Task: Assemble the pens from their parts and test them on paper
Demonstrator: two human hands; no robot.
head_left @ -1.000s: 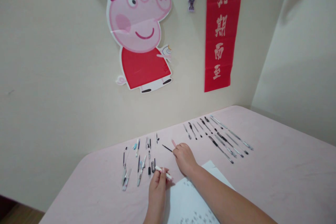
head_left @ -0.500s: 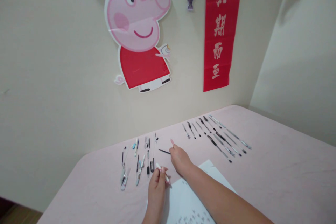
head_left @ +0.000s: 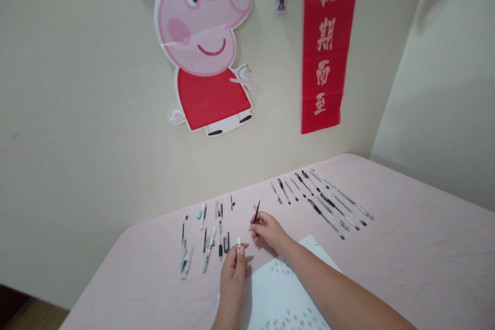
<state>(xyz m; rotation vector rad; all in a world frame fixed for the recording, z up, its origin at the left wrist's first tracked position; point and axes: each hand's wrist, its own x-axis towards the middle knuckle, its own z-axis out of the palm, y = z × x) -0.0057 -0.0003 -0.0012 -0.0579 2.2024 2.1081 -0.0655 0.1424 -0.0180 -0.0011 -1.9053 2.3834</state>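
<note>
My left hand [head_left: 233, 270] is closed around a white pen barrel [head_left: 238, 242], whose upper end shows above the thumb; the fingers hide its lower part. Just to the right and farther back, my right hand [head_left: 269, 231] pinches a slim black pen refill [head_left: 257, 210] with its tip pointing up. A small pink bit peeks out by the right fingertips, too small to identify. Left of my hands lie taken-apart pens, among them a white pen barrel [head_left: 209, 250], a black-gripped barrel [head_left: 220, 247] and a blue piece [head_left: 199, 214].
White paper [head_left: 278, 289] with small dark marks lies under my right forearm. Several black and clear pens [head_left: 327, 218] lie in slanted rows at the right back of the pink-covered table [head_left: 402, 247]. Behind it rises a wall with a pig cutout [head_left: 212, 93] and a red banner [head_left: 328, 51].
My right hand has turned the black refill from lying leftward, low over the table, to pointing up. The white barrel in my left hand has swung from slanted to nearly upright.
</note>
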